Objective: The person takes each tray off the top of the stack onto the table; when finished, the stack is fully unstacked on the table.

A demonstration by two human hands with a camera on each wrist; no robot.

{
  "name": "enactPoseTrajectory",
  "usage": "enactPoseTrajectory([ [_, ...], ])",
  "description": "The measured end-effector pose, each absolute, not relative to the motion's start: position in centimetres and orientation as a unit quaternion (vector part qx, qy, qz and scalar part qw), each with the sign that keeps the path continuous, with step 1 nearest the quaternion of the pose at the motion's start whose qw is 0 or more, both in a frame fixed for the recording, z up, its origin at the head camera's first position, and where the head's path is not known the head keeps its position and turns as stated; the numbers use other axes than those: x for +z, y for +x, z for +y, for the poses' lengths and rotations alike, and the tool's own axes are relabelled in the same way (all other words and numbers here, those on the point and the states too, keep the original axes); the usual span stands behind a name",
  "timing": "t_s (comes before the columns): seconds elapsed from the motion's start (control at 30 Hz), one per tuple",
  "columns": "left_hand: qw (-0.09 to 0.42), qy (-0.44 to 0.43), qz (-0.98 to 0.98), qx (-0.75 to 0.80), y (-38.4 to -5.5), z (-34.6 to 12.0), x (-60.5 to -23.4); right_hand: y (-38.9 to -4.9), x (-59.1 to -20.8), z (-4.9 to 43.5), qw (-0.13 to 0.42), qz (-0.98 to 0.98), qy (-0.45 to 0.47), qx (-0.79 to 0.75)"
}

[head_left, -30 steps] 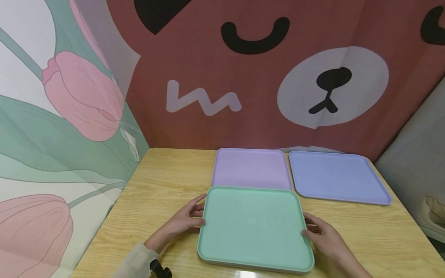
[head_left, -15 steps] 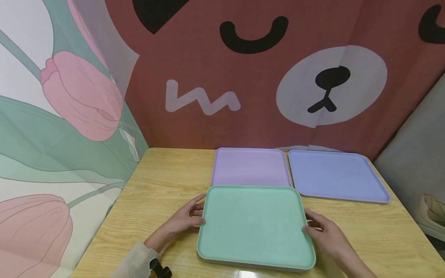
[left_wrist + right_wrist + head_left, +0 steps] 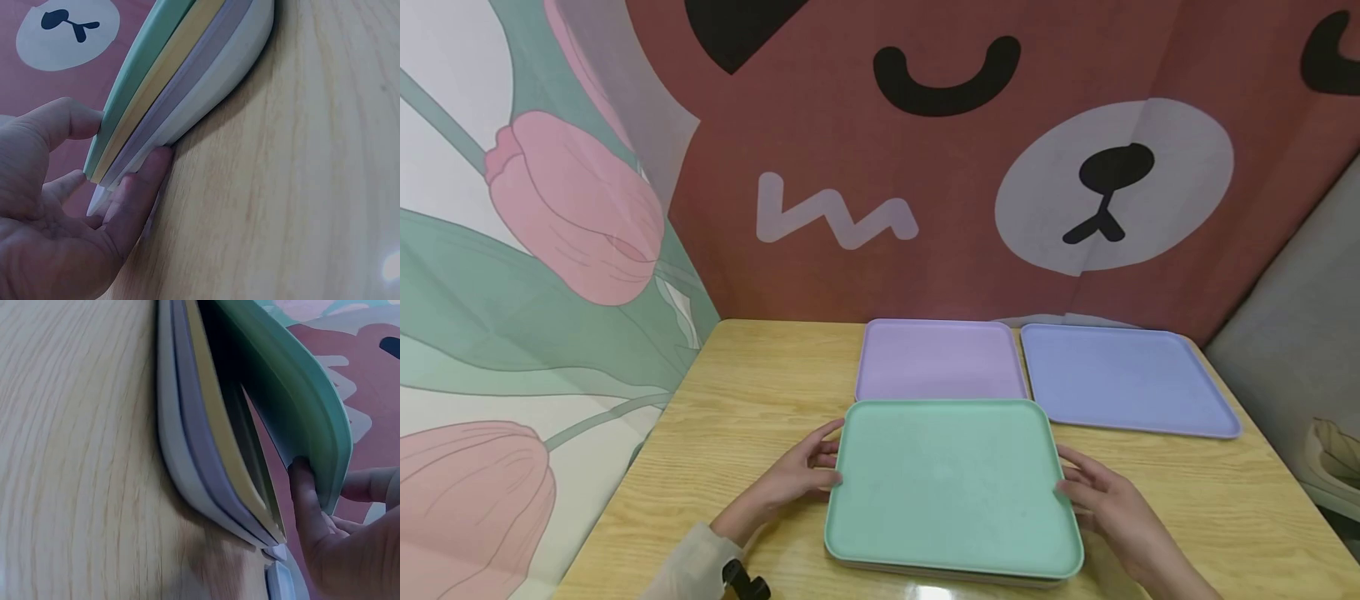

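Observation:
A green tray (image 3: 951,483) tops a stack near the front of the table. Under it, the left wrist view shows a yellow tray (image 3: 156,87), a purple tray (image 3: 180,87) and a white tray (image 3: 234,62). At the left edge, my left hand (image 3: 790,477) holds the stack's side, thumb on the green rim and a finger low by the white tray. On the other side, my right hand (image 3: 1116,512) pinches the green tray's right rim between thumb and fingers. In the right wrist view that rim is raised, with a dark gap above the yellow tray (image 3: 215,406).
Behind the stack lies a lilac tray (image 3: 942,360), partly covered at its front edge. A blue-violet tray (image 3: 1131,379) is to its right, near the wooden table's (image 3: 760,375) back right corner. A bear-printed cloth (image 3: 850,283) hangs behind the table.
The green tray's right side has risen a little. My right hand has shifted slightly up and to the right with it, while my left hand has barely moved.

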State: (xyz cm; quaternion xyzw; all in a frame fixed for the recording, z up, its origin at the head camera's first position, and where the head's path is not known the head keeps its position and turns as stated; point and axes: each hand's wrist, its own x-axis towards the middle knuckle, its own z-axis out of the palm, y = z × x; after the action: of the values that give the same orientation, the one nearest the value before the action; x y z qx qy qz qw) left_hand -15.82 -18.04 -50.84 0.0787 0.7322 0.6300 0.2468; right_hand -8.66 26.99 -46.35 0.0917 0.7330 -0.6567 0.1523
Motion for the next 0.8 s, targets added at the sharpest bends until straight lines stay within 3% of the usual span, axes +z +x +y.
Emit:
enactPoseTrajectory([
  [0.3, 0.245, 0.078, 0.731, 0.632, -15.8, -18.1, -50.9, -9.2, -46.3, 27.8, 0.208, 0.660, 0.059, -0.720],
  [0.8, 0.250, 0.083, 0.726, 0.635, -15.8, -18.1, -51.1, -8.8, -46.5, 29.0, 0.198, 0.651, 0.043, -0.732],
])
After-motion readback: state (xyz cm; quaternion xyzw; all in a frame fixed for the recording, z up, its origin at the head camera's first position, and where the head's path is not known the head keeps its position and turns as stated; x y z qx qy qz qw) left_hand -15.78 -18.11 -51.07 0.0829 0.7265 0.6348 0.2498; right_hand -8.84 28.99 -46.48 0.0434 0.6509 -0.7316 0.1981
